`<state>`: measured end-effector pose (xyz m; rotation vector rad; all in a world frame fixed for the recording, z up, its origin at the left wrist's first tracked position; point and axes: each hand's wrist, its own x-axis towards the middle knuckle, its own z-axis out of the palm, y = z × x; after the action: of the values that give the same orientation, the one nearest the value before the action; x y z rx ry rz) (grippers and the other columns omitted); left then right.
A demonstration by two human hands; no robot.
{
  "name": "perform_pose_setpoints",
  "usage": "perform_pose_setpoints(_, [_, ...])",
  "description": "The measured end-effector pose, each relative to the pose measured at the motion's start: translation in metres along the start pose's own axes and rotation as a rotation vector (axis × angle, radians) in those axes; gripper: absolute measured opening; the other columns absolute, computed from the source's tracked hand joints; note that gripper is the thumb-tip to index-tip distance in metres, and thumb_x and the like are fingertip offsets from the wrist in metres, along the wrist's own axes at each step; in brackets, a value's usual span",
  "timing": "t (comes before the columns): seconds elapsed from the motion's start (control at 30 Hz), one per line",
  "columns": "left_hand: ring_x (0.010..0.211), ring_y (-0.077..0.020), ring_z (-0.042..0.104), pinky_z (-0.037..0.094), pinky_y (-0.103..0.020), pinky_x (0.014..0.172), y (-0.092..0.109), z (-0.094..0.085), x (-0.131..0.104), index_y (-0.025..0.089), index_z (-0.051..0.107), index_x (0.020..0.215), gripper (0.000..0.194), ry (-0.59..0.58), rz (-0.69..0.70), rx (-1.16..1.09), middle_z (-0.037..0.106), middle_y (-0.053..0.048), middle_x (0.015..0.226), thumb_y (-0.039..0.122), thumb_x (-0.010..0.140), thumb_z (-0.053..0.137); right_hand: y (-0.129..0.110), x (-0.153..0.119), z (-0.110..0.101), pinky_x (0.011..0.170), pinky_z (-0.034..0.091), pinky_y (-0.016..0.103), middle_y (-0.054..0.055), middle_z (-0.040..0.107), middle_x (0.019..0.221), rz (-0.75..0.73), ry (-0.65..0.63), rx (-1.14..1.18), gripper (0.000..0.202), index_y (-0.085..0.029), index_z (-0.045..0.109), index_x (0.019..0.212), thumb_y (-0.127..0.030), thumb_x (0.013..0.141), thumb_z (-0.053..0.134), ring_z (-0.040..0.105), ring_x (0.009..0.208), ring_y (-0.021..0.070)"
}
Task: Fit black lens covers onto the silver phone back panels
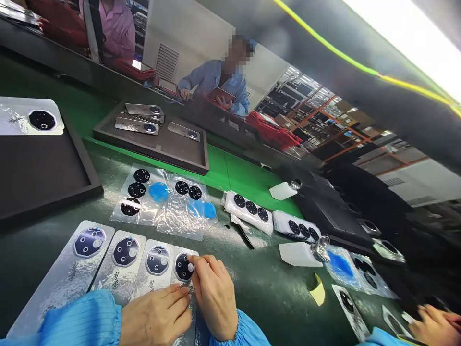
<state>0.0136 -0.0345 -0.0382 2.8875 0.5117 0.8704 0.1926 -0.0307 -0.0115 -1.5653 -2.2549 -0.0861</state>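
Several silvery phone back panels (57, 283) lie side by side on the dark green table, each with a dark octagonal camera cover near its top. My left hand (156, 312) rests flat across the lower part of the right-hand panels, fingers extended. At the rightmost panel, my right hand (214, 293) has its thumb and index finger together at the right edge of the dark cover (183, 267). Anything between those fingertips is too small to make out.
Behind lie plastic sheets (173, 216) with black and blue discs, cover stacks (248, 211) and a black pen (245, 237). Dark trays (86, 168) stand at the left and back (169, 149). White bottles (298, 254) stand right, near another person's hand (434, 324).
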Motion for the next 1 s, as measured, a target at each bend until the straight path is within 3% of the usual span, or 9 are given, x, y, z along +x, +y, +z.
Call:
perform_pose_setpoints(0.2, [0.110,-0.0197,0.064,0.045,-0.031,0.108,-0.001,-0.001,0.004,0.010,0.063,0.105,0.020,-0.037,0.011,-0.018,0.072,-0.008,0.109,0.011,0.095,0.046,-0.003,0.000,0.000,0.066,0.043,0.033,0.007,0.067,0.085,-0.002,-0.019,0.069,0.035,-0.018,0.056,0.107,0.003,0.087,0.037,0.060,0.077,0.0214])
perform_pose_setpoints(0.37, [0.098,-0.0197,0.066,0.048,-0.032,0.101,-0.001,-0.008,0.011,0.010,0.063,0.100,0.017,-0.072,0.006,-0.030,0.071,-0.007,0.097,0.009,0.093,0.047,0.003,0.002,-0.002,0.072,0.045,0.035,0.007,0.071,0.117,-0.284,-0.117,0.164,0.027,-0.020,0.055,0.114,-0.006,0.097,0.039,0.064,0.093,0.0216])
perform_pose_setpoints(0.43, [0.096,-0.0192,0.066,0.049,-0.032,0.099,0.000,-0.008,0.012,0.011,0.063,0.100,0.018,-0.072,-0.001,-0.027,0.071,-0.006,0.095,0.008,0.093,0.047,0.006,0.002,-0.003,0.072,0.046,0.035,0.006,0.071,0.121,-0.326,-0.145,0.167,0.026,-0.020,0.055,0.114,-0.008,0.099,0.039,0.065,0.095,0.0212])
perform_pose_setpoints(0.67, [0.109,-0.0198,0.064,0.047,-0.031,0.103,0.003,0.001,0.005,0.011,0.062,0.102,0.019,-0.053,-0.027,0.018,0.071,-0.007,0.108,0.010,0.094,0.045,0.000,-0.006,0.000,0.070,0.046,0.036,0.007,0.071,0.101,-0.061,-0.071,0.034,0.036,-0.020,0.054,0.111,0.001,0.088,0.037,0.063,0.084,0.0220])
perform_pose_setpoints(0.8, [0.107,-0.0192,0.065,0.047,-0.032,0.103,0.003,0.002,0.004,0.012,0.062,0.099,0.018,-0.054,-0.025,0.013,0.072,-0.007,0.105,0.009,0.093,0.045,-0.003,-0.010,-0.004,0.068,0.045,0.035,0.006,0.067,0.087,0.036,-0.059,-0.005,0.025,-0.021,0.056,0.104,-0.005,0.090,0.043,0.060,0.076,0.0221])
perform_pose_setpoints(0.9, [0.107,-0.0191,0.066,0.048,-0.031,0.102,0.003,0.002,0.004,0.012,0.062,0.098,0.019,-0.045,-0.023,0.018,0.072,-0.008,0.106,0.010,0.095,0.044,0.004,0.001,-0.007,0.066,0.046,0.032,0.004,0.062,0.082,0.126,-0.083,0.120,0.014,-0.023,0.057,0.098,-0.013,0.094,0.047,0.059,0.074,0.0204])
perform_pose_setpoints(1.0, [0.106,-0.0185,0.066,0.048,-0.030,0.102,0.003,0.002,0.003,0.012,0.063,0.098,0.021,-0.041,-0.022,0.028,0.073,-0.007,0.108,0.010,0.096,0.042,0.013,0.018,-0.004,0.068,0.049,0.028,0.003,0.062,0.090,0.172,-0.144,0.375,0.015,-0.024,0.056,0.097,-0.013,0.093,0.046,0.060,0.079,0.0178])
